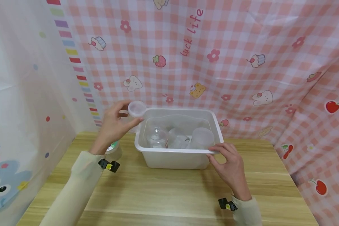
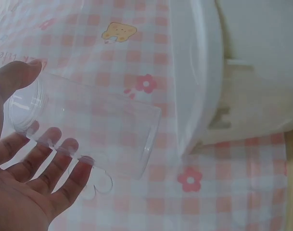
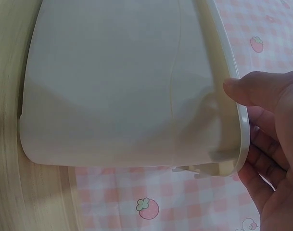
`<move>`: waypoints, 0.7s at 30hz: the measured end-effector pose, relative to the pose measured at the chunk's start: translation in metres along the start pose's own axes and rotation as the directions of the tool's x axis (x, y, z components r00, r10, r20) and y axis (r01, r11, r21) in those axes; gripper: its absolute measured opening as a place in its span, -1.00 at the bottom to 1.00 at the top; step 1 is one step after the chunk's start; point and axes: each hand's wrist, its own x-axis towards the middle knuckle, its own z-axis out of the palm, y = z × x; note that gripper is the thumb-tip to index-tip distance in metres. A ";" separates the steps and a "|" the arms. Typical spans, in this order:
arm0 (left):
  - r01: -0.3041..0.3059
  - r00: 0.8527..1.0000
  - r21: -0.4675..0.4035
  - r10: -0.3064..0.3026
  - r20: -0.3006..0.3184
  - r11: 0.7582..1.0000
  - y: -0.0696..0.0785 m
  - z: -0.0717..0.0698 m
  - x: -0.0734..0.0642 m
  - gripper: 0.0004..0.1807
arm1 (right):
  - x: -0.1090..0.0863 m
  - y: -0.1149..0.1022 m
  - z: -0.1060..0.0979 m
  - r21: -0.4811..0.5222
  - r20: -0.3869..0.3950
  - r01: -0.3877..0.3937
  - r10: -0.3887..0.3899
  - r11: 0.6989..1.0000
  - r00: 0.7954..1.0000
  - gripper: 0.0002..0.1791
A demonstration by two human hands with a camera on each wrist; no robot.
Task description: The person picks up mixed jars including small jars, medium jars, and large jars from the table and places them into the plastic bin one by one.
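Note:
My left hand (image 1: pixel 113 124) holds a clear plastic jar (image 2: pixel 100 126) up beside the left end of a white plastic bin (image 1: pixel 175 159). Its round, translucent end (image 1: pixel 137 108) faces up in the head view. In the left wrist view the thumb lies on one side of the jar and the fingers on the other, and nothing shows inside it. At the bin's front right corner, my right hand (image 1: pixel 231 168) pinches the rim (image 3: pixel 243 122), thumb on the outer side. Several clear containers (image 1: pixel 157 138) lie inside the bin, including one with a frosted round top (image 1: pixel 203 137).
Another jar (image 1: pixel 115 153) with a green and white top stands on the wooden table (image 1: pixel 158 194), left of the bin and partly hidden by my left wrist. A pink checked cloth (image 1: pixel 175 78) hangs right behind the bin.

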 end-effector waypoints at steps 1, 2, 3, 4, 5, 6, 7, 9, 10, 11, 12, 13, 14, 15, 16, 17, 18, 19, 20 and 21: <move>-0.009 1.000 0.006 0.009 0.006 1.000 0.002 0.002 0.003 -0.34 | 0.000 0.000 0.000 -0.001 -0.001 0.000 0.000 1.000 1.000 -0.77; -0.021 1.000 0.011 0.020 0.013 1.000 0.003 0.004 0.006 -0.33 | 0.000 0.000 0.000 -0.001 -0.002 -0.001 0.001 1.000 1.000 -0.77; -0.029 0.999 0.018 0.029 0.021 0.999 0.005 0.006 0.009 -0.33 | 0.000 0.001 -0.001 -0.001 -0.003 -0.001 0.001 1.000 1.000 -0.77; -0.043 0.999 0.021 0.043 0.030 0.999 0.006 0.007 0.013 -0.33 | 0.000 0.000 -0.001 -0.002 -0.004 0.000 0.000 1.000 1.000 -0.77; -0.063 0.997 0.021 0.063 0.038 0.998 0.006 0.010 0.016 -0.34 | 0.000 0.000 -0.001 -0.001 -0.004 0.002 -0.002 1.000 1.000 -0.77; -0.081 0.996 0.024 0.080 0.048 0.996 0.006 0.011 0.019 -0.34 | 0.000 0.000 -0.001 0.000 -0.003 0.003 -0.003 1.000 1.000 -0.78; -0.094 0.994 0.026 0.092 0.060 0.995 0.007 0.013 0.022 -0.34 | 0.000 0.000 -0.001 0.001 -0.004 0.006 -0.006 1.000 1.000 -0.78; -0.107 0.991 0.038 0.103 0.084 0.994 0.006 0.016 0.027 -0.34 | 0.000 -0.001 -0.001 0.004 -0.001 0.010 -0.010 1.000 1.000 -0.78; -0.105 0.990 0.044 0.101 0.096 0.993 0.005 0.018 0.030 -0.33 | 0.000 -0.001 -0.001 0.005 0.000 0.011 -0.011 1.000 1.000 -0.78; -0.102 0.990 0.054 0.095 0.108 0.993 0.005 0.019 0.033 -0.32 | 0.000 -0.001 -0.001 0.007 0.000 0.012 -0.012 1.000 1.000 -0.78; -0.100 0.989 0.063 0.092 0.118 0.993 0.006 0.021 0.035 -0.30 | 0.000 -0.001 -0.001 0.007 0.000 0.011 -0.011 1.000 1.000 -0.78; -0.102 0.988 0.074 0.092 0.126 0.992 0.006 0.022 0.038 -0.29 | 0.000 -0.001 -0.001 0.007 0.000 0.011 -0.011 1.000 1.000 -0.78; -0.104 0.986 0.082 0.093 0.135 0.991 0.006 0.024 0.041 -0.29 | 0.000 -0.001 -0.001 0.007 0.001 0.010 -0.010 1.000 1.000 -0.78; -0.103 0.985 0.087 0.090 0.144 0.991 0.007 0.025 0.043 -0.28 | 0.000 -0.001 -0.001 0.008 0.001 0.008 -0.008 1.000 1.000 -0.78; -0.105 0.984 0.091 0.091 0.153 0.990 0.007 0.026 0.045 -0.29 | 0.000 -0.001 -0.001 0.007 0.000 0.008 -0.008 1.000 1.000 -0.78; -0.108 0.983 0.094 0.092 0.162 0.990 0.008 0.027 0.048 -0.30 | 0.000 -0.001 -0.001 0.007 0.000 0.007 -0.007 1.000 1.000 -0.78; -0.109 0.981 0.097 0.092 0.170 0.989 0.008 0.028 0.050 -0.30 | 0.000 -0.001 -0.001 0.007 -0.002 0.008 -0.008 1.000 1.000 -0.78; -0.105 0.980 0.103 0.085 0.180 0.989 0.008 0.029 0.052 -0.31 | 0.000 0.000 -0.001 0.006 -0.002 0.008 -0.008 1.000 1.000 -0.79; -0.095 0.979 0.112 0.073 0.190 0.989 0.008 0.030 0.054 -0.31 | 0.000 0.000 -0.001 0.005 -0.002 0.008 -0.008 1.000 1.000 -0.79; -0.088 0.978 0.122 0.062 0.201 0.989 0.008 0.031 0.056 -0.31 | 0.000 0.000 -0.001 0.004 -0.001 0.008 -0.008 1.000 1.000 -0.79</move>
